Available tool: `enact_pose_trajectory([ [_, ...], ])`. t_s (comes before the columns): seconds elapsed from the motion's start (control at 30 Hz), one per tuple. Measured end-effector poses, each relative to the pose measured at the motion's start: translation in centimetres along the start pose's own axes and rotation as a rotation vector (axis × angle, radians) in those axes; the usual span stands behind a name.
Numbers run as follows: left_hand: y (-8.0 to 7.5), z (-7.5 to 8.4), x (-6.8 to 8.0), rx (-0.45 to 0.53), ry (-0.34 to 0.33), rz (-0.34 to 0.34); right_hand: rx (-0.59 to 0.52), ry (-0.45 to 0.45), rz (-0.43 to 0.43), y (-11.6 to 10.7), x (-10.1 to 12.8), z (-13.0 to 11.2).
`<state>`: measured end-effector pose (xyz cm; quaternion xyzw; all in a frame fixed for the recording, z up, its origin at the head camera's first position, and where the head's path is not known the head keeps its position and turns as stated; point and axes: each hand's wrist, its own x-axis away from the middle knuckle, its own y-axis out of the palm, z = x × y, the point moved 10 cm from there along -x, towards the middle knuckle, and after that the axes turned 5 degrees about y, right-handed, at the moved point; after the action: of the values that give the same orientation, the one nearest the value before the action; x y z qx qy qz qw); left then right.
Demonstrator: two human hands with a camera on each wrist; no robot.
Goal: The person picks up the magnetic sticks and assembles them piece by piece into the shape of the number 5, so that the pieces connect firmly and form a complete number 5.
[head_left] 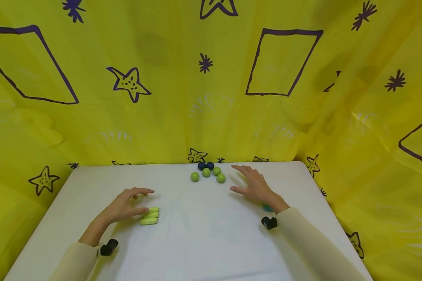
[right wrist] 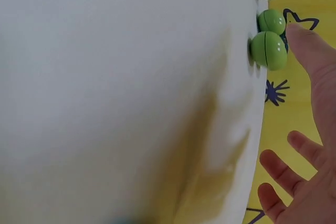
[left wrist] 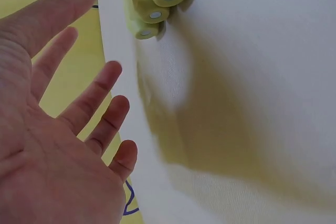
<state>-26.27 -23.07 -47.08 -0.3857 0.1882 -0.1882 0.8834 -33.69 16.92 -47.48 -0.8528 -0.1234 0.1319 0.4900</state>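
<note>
Balls (head_left: 206, 172), green and dark blue, sit left of the right hand (head_left: 256, 186); a finger bump might roll them off. Three yellow-green sticks (head_left: 152, 215) lie near the left hand (head_left: 122, 207), whose thumb could knock them crooked. Both hands hang loose, holding nothing

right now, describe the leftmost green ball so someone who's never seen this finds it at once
In the head view, follow the white table to its far edge, by the yellow curtain. Two dark blue balls sit there, with four green balls nearer the camera. The leftmost green ball is the one, set apart by a visible gap from the next green ball.
</note>
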Motion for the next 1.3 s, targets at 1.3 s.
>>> enact_pose_trajectory([
  [1.3, 2.2, -1.0, -1.4, 0.019, -0.095, -0.050, -0.267, 0.235, 0.084, 4.2, -2.9, -0.7],
])
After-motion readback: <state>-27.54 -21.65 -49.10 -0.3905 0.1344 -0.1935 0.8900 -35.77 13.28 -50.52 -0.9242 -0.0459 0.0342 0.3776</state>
